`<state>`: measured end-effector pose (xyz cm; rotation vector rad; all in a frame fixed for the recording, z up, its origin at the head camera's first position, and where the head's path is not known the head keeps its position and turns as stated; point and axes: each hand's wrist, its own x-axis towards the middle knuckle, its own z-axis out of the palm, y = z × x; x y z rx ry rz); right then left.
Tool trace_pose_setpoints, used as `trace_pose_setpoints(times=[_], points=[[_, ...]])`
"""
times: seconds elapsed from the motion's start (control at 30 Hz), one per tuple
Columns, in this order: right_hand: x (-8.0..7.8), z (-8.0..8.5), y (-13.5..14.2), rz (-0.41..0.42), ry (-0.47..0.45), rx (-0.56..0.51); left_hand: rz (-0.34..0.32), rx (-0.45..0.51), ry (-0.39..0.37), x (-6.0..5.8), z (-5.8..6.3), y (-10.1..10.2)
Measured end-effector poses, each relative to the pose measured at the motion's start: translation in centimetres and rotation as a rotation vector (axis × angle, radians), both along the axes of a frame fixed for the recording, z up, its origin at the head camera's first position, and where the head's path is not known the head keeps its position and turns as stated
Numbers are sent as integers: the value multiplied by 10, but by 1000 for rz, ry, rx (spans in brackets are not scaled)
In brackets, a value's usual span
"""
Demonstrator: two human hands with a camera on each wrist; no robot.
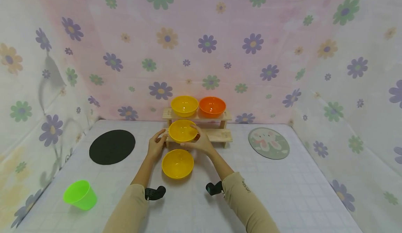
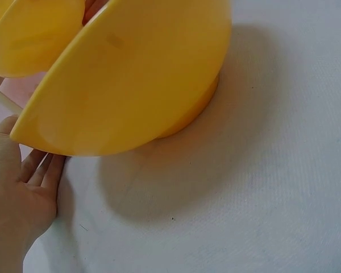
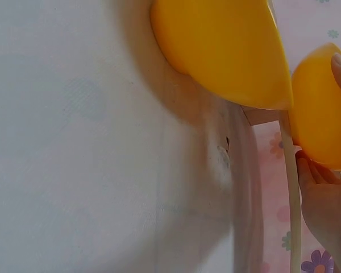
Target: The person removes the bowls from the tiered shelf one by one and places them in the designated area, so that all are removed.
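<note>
My right hand (image 1: 202, 143) pinches a yellow bowl (image 1: 180, 131) by its right side, one finger over the rim and another digit low on the outer wall. This bowl is at the left part of the lower tier of a small wooden rack (image 1: 216, 135). Beside that tier's left end is my left hand (image 1: 156, 145), its fingertips right at the board. In the left wrist view its fingers (image 2: 42, 170) look fairly straight, partly hidden by a nearer bowl. That second yellow bowl (image 1: 177, 164) stands upright on the table in front of the rack, between my forearms.
Another yellow bowl (image 1: 184, 106) and an orange bowl (image 1: 212, 107) sit side by side on the rack's upper tier. A black round mat (image 1: 112, 147) lies left, a rabbit-print mat (image 1: 269, 143) right. A green cup (image 1: 80, 195) stands at the front left. Flowered cloth (image 1: 194, 58) encloses the table.
</note>
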<state>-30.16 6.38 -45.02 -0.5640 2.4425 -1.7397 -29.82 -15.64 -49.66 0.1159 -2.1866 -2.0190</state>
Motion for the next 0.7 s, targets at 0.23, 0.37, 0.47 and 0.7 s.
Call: trace_pose_setpoints(times=[0.23, 0.37, 0.47, 0.7], points=[[15, 19, 4, 47, -7, -28, -14, 0, -2, 1, 0, 0], [21, 23, 8, 47, -25, -49, -21, 5, -8, 0, -1, -1], [17, 14, 11, 21, -4, -36, -16, 9, -9, 1, -1, 0], [12, -2, 21, -23, 38, -58, -6, -6, 3, 2, 2, 0]])
